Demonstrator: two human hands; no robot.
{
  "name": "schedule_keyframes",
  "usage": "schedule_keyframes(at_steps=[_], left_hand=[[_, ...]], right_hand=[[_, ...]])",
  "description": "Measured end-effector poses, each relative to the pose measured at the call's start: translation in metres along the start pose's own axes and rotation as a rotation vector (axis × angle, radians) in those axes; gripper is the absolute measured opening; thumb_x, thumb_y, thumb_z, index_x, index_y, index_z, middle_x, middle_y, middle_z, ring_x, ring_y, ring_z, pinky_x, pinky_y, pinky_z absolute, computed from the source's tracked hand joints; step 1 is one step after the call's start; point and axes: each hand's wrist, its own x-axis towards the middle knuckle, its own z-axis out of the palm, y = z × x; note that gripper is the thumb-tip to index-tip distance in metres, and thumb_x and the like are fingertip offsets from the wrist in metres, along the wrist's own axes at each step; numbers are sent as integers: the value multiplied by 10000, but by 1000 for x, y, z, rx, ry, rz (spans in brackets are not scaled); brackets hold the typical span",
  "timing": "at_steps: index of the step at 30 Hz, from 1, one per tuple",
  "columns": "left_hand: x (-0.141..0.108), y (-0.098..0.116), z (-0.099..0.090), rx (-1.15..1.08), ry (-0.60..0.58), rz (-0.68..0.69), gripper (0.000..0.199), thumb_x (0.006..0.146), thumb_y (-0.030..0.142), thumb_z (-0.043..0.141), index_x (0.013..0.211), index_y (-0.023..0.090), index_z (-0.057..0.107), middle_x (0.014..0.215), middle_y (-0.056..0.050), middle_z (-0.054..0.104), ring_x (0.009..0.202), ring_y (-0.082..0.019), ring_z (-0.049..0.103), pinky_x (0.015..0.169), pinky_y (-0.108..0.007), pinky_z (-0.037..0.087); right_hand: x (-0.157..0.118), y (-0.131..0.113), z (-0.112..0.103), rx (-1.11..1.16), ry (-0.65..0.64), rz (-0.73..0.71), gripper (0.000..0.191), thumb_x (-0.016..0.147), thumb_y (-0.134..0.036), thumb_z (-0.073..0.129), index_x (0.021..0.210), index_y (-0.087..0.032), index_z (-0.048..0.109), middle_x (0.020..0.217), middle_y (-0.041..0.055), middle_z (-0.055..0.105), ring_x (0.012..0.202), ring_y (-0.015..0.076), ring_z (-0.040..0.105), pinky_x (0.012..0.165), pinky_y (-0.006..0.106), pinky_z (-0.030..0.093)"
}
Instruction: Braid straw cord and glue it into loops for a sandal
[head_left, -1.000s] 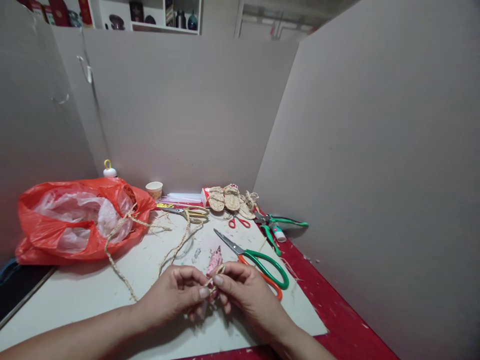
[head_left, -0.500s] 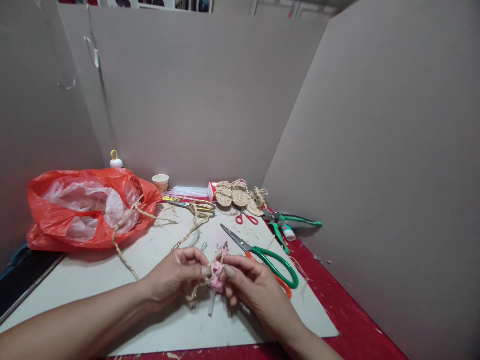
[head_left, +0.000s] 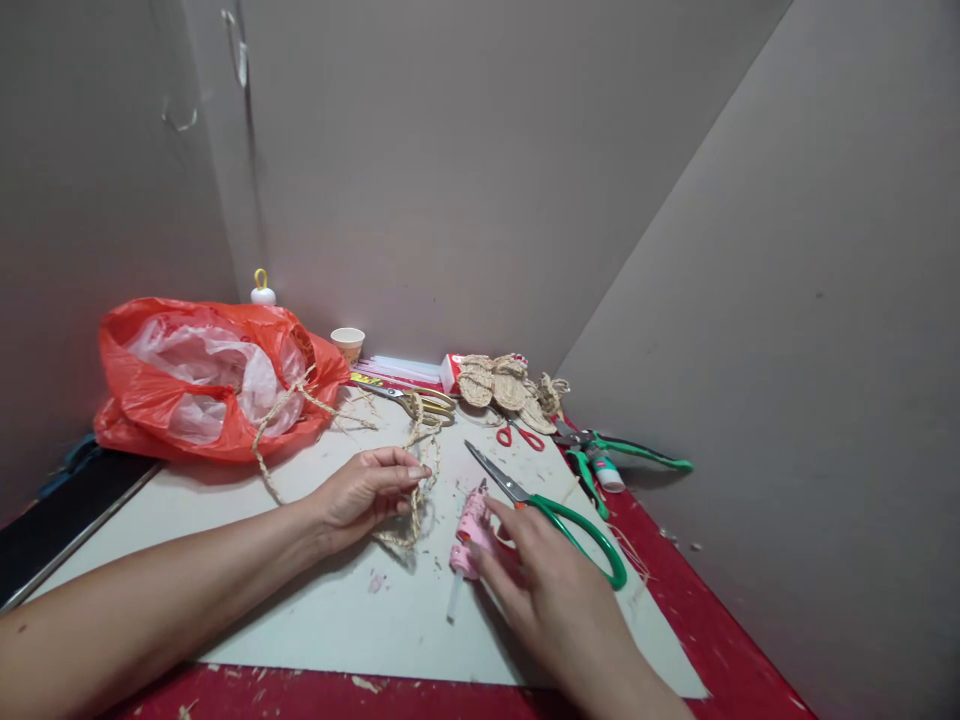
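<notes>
My left hand (head_left: 379,495) pinches a braided straw cord (head_left: 416,515) between thumb and fingers, above the white board. Loops of the cord hang below and behind the fingertips. To its right is a small pink hot glue gun (head_left: 472,525) with a dark nozzle pointing away and a pale glue stick (head_left: 454,597) protruding from its rear. My right hand (head_left: 536,570) has its thumb and index finger closed about the glue gun's side; its other fingers are mostly hidden. Green-handled scissors (head_left: 574,530) lie just beyond the right hand, blades pointing away.
A red plastic bag (head_left: 217,380) sits at the left. Toward the back are gold-handled scissors (head_left: 431,407), a paper cup (head_left: 348,343), woven straw slippers (head_left: 491,383) and small red scissors (head_left: 520,436). Green-handled pliers (head_left: 622,450) lie at the right, near the grey partition (head_left: 787,330).
My hands have separated. The left one keeps the straw cord, while the right has moved right onto the glue gun. The whole view has shifted as the head tilted down.
</notes>
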Motion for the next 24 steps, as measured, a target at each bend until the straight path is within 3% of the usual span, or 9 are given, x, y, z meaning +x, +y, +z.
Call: schedule_keyframes(at_steps=[5, 10, 12, 18, 24], left_hand=[[5, 1, -6, 4, -3, 14, 163, 674, 152, 763, 727, 104, 616, 851, -56, 641, 583, -50, 508, 541, -181, 386], [8, -1, -11, -5, -15, 17, 156, 682, 140, 754, 744, 104, 616, 856, -63, 652, 602, -59, 536, 559, -179, 420], [8, -2, -11, -15, -16, 10, 154, 688, 132, 747, 746, 106, 607, 834, -62, 660, 590, -58, 537, 556, -175, 432], [9, -4, -11, -37, 2, -26, 180, 682, 159, 755, 726, 108, 589, 760, -57, 669, 539, -51, 538, 508, -156, 423], [11, -6, -13, -37, -5, -24, 218, 655, 179, 779, 749, 111, 594, 736, -53, 668, 524, -52, 542, 518, -163, 439]], right_hand=[[9, 18, -17, -86, -4, 95, 298, 860, -332, 428, 1022, -168, 618, 863, 89, 659, 746, 221, 628, 627, 320, 470], [5, 15, -23, -65, -304, 2, 330, 802, -311, 542, 1106, -201, 605, 975, 91, 668, 904, 245, 618, 752, 329, 458], [3, 12, -22, -69, -360, -15, 363, 796, -261, 537, 1150, -191, 577, 1041, 107, 658, 963, 256, 607, 805, 340, 446], [1, 14, -12, -49, -309, 12, 449, 811, -184, 469, 1257, -186, 421, 1061, 123, 653, 927, 269, 634, 747, 344, 451], [5, 23, -27, 338, -188, 202, 360, 788, -311, 547, 1127, -242, 450, 977, 66, 649, 707, 199, 632, 627, 301, 477]])
